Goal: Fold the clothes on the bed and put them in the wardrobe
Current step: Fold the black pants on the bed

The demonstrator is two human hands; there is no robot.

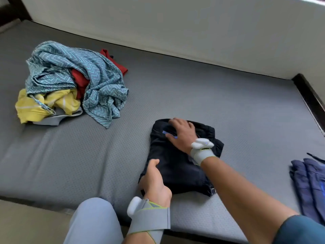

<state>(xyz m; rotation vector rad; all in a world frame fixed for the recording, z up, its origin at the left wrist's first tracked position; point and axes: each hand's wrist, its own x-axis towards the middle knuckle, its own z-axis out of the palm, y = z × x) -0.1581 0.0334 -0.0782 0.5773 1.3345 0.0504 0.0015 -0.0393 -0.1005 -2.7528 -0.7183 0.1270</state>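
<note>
A folded black garment point(177, 166) lies on the grey mattress point(246, 111) near its front edge. My right hand point(181, 134) lies flat on the garment's far end, fingers spread, pressing it down. My left hand point(154, 180) is at the garment's near left edge, thumb on top, with the fingers tucked under the fabric. Further left sits an unfolded pile: a teal zigzag-patterned cloth point(88, 81), a red piece point(80, 81), a yellow piece point(44, 104) and a grey one point(54, 120).
A folded navy garment point(309, 184) lies at the right edge of the mattress. A pale headboard or wall point(175, 23) runs along the far side, with a dark bed frame point(309, 92) at the right. My knee in light trousers point(93, 221) is at the bed's front.
</note>
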